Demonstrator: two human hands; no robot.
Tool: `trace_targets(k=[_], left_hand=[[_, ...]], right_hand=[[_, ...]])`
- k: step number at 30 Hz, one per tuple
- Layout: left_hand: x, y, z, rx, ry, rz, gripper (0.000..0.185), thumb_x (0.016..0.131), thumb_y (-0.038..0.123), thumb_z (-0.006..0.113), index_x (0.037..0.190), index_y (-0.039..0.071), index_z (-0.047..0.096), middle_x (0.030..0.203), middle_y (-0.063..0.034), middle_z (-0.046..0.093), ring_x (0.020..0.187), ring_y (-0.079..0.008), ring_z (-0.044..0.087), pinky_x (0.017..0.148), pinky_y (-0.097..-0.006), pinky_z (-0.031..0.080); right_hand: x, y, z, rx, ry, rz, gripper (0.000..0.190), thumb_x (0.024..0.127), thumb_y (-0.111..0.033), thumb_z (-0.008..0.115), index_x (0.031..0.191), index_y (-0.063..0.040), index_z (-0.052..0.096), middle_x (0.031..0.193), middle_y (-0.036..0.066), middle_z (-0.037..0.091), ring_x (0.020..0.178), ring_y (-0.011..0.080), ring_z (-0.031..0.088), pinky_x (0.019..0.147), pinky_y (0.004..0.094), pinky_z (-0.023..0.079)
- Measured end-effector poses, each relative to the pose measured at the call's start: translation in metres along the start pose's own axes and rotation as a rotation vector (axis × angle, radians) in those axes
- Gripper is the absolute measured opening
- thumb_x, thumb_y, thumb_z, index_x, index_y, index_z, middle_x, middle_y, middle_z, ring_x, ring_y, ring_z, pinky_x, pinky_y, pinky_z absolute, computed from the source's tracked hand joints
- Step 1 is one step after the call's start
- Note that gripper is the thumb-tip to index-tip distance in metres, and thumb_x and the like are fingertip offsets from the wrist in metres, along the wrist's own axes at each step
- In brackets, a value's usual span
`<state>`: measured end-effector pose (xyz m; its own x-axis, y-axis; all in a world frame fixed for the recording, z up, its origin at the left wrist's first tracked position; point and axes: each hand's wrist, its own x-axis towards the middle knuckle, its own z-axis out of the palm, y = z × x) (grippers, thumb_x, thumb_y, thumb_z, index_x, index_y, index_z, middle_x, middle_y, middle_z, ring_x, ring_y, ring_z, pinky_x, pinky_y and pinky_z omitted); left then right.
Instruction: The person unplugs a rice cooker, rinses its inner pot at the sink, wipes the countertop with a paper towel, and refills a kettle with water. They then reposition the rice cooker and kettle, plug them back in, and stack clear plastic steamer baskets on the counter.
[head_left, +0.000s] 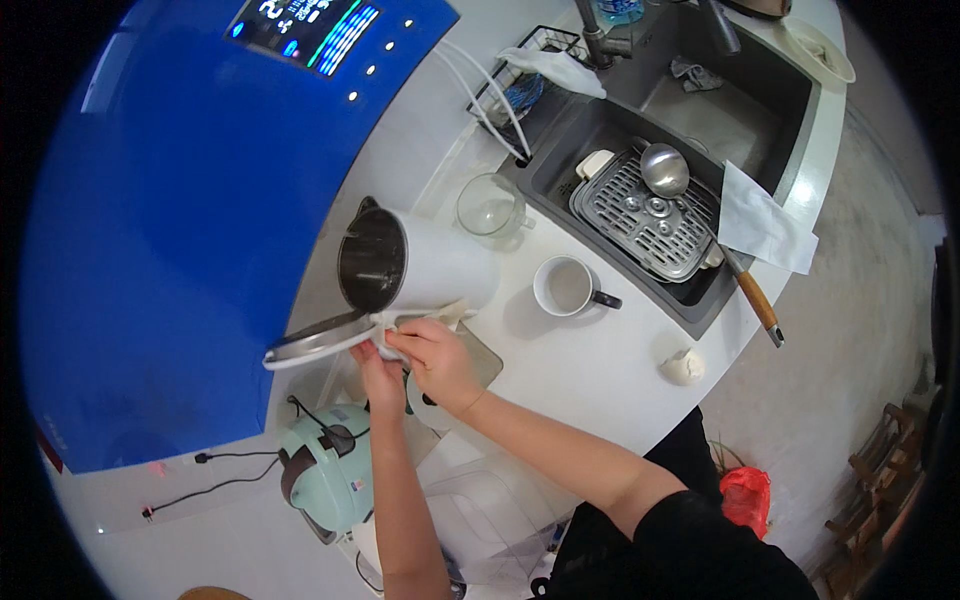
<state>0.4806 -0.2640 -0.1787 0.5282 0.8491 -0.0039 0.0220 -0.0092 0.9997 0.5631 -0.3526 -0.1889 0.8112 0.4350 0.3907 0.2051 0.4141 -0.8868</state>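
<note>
A white electric jug (450, 259) with a dark metal interior leans on the counter, its mouth facing left. Its round lid (322, 341) hangs open toward the lower left. My left hand (382, 381) grips the jug from below, by the lid hinge and handle. Close against it, my right hand (439, 360) has its fingers bent around a pale, crumpled wipe (381, 330), pressed to the same spot. The fingers partly hide the wipe and the handle. Right of the jug stand a glass cup (491, 206) and a white mug (564, 286) with a dark handle.
A double sink (705, 307) holds a slotted drain tray (637, 217) and a ladle (754, 296) whose wooden handle overhangs the edge. An eggshell (682, 367) lies near the counter's edge. A blue range hood (195, 225) looms left; a green appliance (330, 469) stands below it.
</note>
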Motion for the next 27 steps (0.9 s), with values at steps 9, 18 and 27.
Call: trace_targets(k=[9,18,27], left_hand=[[0.001,-0.005,0.000,-0.001,-0.092,0.024,0.060,0.095,0.048,0.034,0.139,0.011,0.015,0.137,-0.0099,0.030,0.126,-0.0245,0.033,0.104,-0.0406,0.029],[0.003,-0.004,0.005,-0.014,-0.065,0.010,0.066,0.091,0.057,0.032,0.135,0.009,0.020,0.135,-0.0124,0.032,0.124,-0.0251,0.037,0.101,-0.0402,0.033],[0.004,-0.008,0.005,-0.007,-0.012,0.002,0.061,0.093,0.054,0.032,0.133,0.010,0.020,0.133,-0.0110,0.033,0.122,-0.0248,0.038,0.101,-0.0397,0.034]], right_hand=[[0.009,0.004,0.000,-0.106,-0.075,-0.075,0.026,0.069,0.003,0.058,0.092,-0.006,0.065,0.090,0.008,0.060,0.081,0.0279,0.057,0.068,0.0346,0.048],[0.007,-0.004,0.010,-0.145,0.066,0.066,0.025,0.076,0.003,0.057,0.098,-0.005,0.066,0.091,0.010,0.062,0.080,0.0269,0.060,0.069,0.0323,0.049],[0.001,0.010,0.014,-0.133,0.121,0.058,0.023,0.077,0.002,0.058,0.098,-0.004,0.065,0.092,0.010,0.063,0.080,0.0272,0.060,0.069,0.0326,0.049]])
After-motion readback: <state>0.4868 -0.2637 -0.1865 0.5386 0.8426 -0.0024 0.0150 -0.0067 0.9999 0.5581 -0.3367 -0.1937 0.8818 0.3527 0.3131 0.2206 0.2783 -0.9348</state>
